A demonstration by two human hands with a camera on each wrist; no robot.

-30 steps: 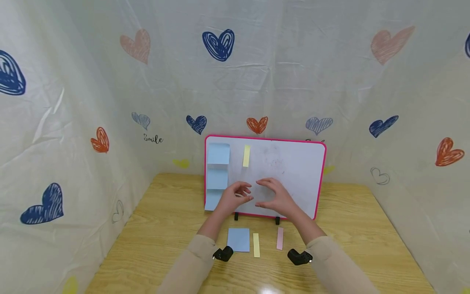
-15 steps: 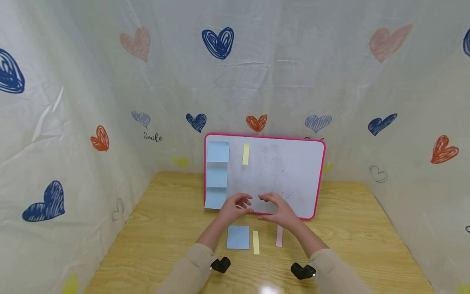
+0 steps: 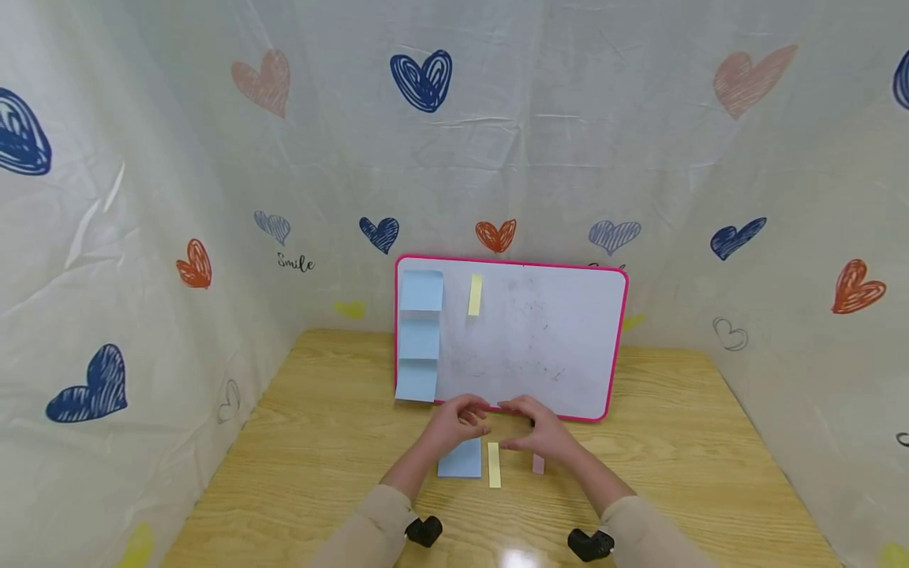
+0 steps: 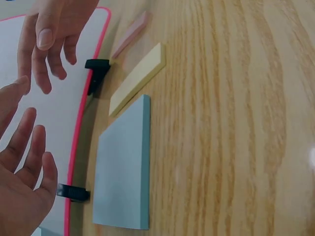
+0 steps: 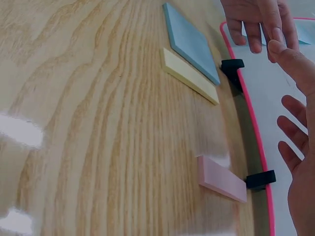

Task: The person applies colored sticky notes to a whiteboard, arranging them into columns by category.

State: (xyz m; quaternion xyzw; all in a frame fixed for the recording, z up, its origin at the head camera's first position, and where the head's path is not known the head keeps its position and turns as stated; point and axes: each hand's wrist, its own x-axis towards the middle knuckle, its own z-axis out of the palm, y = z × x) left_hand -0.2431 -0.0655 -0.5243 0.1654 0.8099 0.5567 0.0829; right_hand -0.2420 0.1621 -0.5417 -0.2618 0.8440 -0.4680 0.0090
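We log the left hand (image 3: 458,420) and right hand (image 3: 543,434) lower than a second ago, fingers relaxed, released, near the blue pad (image 3: 460,462), yellow pad (image 3: 494,467) and pink pad (image 3: 538,466) below the whiteboard (image 3: 533,331); bare tabletop (image 3: 682,450) extends either side.

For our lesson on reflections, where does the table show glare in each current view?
Head view: bright patch on the wood-grain table, at bottom edge; left wrist: small spot at right edge; right wrist: two white patches at left, fainter sheen beside the pink sticky-note pad.
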